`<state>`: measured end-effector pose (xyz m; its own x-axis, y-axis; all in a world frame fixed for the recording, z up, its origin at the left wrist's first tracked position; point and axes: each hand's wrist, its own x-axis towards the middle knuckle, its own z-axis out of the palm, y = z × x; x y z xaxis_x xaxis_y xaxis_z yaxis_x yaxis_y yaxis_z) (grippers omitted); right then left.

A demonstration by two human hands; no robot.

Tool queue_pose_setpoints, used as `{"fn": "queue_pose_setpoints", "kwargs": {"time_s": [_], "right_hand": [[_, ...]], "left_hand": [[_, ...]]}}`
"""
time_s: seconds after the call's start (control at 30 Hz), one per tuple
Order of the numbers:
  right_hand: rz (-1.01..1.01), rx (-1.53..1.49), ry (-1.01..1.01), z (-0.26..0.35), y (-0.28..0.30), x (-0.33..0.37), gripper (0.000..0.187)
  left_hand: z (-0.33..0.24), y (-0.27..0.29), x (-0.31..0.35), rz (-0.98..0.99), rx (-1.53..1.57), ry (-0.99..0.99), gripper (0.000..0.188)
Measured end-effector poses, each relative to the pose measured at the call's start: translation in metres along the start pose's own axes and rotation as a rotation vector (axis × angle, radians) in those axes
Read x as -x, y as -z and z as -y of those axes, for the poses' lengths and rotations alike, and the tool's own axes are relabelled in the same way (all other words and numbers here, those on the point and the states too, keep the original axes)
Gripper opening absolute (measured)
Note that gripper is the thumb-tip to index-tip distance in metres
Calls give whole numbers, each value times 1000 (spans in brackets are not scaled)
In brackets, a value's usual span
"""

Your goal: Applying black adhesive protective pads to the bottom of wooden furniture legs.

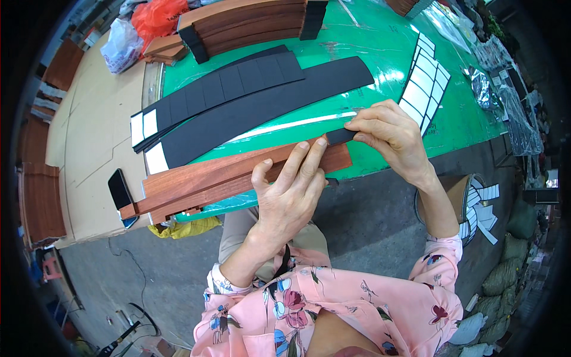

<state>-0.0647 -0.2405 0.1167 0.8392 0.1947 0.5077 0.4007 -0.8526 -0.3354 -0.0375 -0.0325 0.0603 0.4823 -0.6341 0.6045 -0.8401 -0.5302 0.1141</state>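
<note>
My left hand [288,190] grips the reddish-brown wooden boards [208,177], its spread fingers pressing on the top near the right end. The boards lie lengthwise along the table's near edge, one narrow strip over a wider piece. My right hand [392,137] is closed in a pinch on the end of a small black foam strip [340,136], which lies against the wood just right of my left fingertips. Beyond the boards are black foam sheets [267,101], one of them cut into rectangles [232,81]. My left palm hides part of the wood.
A stack of wooden boards with black end pads [250,30] stands at the far side of the green table [380,157]. White-backed pad sheets [425,83] lie right. A phone [121,190] rests left, by the boards' end. A bin [461,202] with white scraps stands right.
</note>
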Motion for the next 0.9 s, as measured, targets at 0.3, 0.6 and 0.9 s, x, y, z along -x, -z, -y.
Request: {"fn": "queue_pose_setpoints", "kwargs": {"time_s": [0.3,0.6,0.9], "right_hand": [[-21,-4,6,0,-2,1,25],[-42,9,-2,1,-3,2,23],[-43,14,9,1,-4,1,23]], "left_hand": [[0,0,0,3,-10,4,13],[-1,0,-1,-2,-6,-1,13],[1,1,-1,-1,-10,-11,12]]}}
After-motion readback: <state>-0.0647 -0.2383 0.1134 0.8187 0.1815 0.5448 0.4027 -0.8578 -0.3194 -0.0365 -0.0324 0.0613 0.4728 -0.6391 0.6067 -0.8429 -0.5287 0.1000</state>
